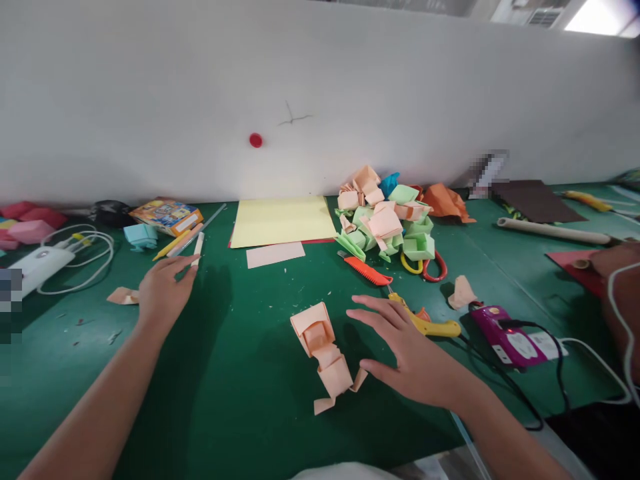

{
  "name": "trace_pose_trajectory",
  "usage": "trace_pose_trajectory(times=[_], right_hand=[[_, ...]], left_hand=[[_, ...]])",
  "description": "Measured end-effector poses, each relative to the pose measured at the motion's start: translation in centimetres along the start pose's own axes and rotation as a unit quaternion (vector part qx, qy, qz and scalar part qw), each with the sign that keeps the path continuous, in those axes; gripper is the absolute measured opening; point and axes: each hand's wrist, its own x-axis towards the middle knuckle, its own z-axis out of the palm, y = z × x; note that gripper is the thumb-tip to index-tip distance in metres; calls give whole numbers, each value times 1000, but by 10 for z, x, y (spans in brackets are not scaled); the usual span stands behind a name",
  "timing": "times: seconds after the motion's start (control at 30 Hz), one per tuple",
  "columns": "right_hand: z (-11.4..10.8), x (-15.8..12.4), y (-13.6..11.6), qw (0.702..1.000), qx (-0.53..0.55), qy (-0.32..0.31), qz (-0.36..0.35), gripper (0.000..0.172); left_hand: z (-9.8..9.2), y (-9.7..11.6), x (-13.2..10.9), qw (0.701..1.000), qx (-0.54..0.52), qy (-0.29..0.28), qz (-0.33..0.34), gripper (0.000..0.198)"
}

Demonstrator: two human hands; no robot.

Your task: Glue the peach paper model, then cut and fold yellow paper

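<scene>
My left hand (166, 291) reaches to the back left of the table. Its thumb and fingers close around the lower end of a slim white pen-like stick (199, 248), whose exact kind I cannot make out. Over the table right of centre, my right hand (407, 347) is open with its fingers spread, holding nothing. Just left of it lies a folded peach paper figure (330, 360), with a box-like head, a square body and two small legs; my right thumb is close to one leg. Behind my right hand lies a yellow glue gun (430, 325).
A pile of folded green and peach paper pieces (385, 223) lies at the back, near an orange cutter (367, 270) and scissors (435, 267). Yellow sheets (283, 220) lie against the wall. A purple power strip (510, 337) with cables sits at right, beside another person's arm.
</scene>
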Motion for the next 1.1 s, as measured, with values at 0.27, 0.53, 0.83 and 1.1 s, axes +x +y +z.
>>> trace_pose_trajectory(times=[0.27, 0.53, 0.83, 1.1], right_hand=[[-1, -5, 5, 1000, 0, 14, 14, 56], [-14, 6, 20, 994, -11, 108, -18, 53], [-26, 71, -37, 906, -219, 337, -132, 30], [-35, 88, -42, 946, 61, 288, -137, 28]], left_hand=[[-2, 13, 29, 997, 49, -58, -22, 53], [-13, 84, -21, 993, -55, -108, 6, 64], [-47, 186, -80, 966, -151, -109, 180, 48], [-45, 191, -73, 942, -152, -120, 276, 63]])
